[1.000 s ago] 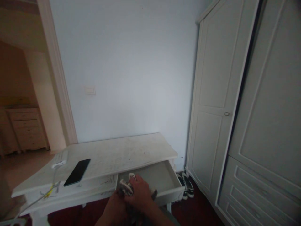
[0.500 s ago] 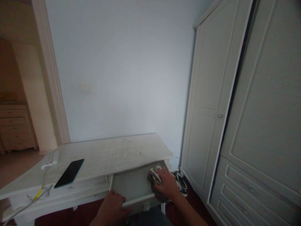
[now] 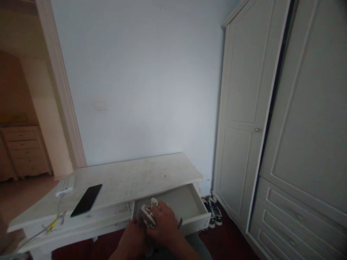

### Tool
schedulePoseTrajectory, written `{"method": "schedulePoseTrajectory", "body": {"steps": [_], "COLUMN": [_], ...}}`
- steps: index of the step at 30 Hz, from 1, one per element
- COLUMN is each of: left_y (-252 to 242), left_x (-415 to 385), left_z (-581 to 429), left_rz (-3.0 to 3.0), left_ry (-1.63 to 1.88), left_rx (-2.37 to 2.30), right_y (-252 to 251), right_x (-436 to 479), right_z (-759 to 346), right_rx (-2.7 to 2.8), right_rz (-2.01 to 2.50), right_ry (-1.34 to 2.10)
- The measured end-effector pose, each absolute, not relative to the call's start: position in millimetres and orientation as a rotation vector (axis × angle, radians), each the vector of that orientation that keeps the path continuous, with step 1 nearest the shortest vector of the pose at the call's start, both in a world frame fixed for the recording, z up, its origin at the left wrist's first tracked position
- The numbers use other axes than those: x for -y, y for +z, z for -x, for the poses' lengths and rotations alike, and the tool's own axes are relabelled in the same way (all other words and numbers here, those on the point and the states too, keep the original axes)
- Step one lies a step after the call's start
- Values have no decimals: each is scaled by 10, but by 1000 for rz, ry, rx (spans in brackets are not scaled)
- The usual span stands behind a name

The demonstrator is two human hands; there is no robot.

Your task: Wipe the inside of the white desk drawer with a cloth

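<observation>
A crumpled grey-and-white cloth is bunched under my right hand, whose fingers are closed around it. They are over the left part of a pulled-out white drawer, close to its front. My left hand sits at the drawer's front left corner, right beside the cloth and partly overlapped by it. Its fingers look bent over the drawer edge, though their tips are hidden. The drawer's grey-green bottom shows on the right.
The drawer belongs to a scuffed white table. On its left lie a dark phone, a white power strip and a cable with a yellow tie. Dark sneakers stand on the floor by a white wardrobe.
My right hand has carried the cloth leftwards across the drawer, from its right side to beside my left hand. The left hand stays near the same corner. The view has shifted slightly.
</observation>
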State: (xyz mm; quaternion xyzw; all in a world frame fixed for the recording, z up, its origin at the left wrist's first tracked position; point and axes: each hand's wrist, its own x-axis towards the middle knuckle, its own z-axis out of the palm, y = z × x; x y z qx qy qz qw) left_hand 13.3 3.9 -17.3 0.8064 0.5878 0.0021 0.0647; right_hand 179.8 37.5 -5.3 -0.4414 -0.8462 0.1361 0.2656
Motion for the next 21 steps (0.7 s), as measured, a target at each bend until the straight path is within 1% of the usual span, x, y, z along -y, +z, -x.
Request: {"method": "schedulePoseTrajectory", "body": {"steps": [4,9,12,16,21], "left_y": [-175,-130,-124,-151,-147], "left_x": [-14,18,23,14,3], "left_z": [-102,-128,-133,-102,-97], "left_rz": [-2335,-2339,-2346,-2358,-2380], "left_ry": [-72,-97,-98,-89,-68], "left_rx": [-1911,-1916,-1910,-1890,-1869], "right_y": [-6,12,18,48,22], "right_x": [-498,-757,-853,-793,-529], "right_z": [-2355,-3221,-3492,-3292,-2412], "right_rx": [2312,2288,2220,2234,2258], "right_rz": [1276,1463,1558,1544,1377], "right_ry": [308,185,120,129,239]}}
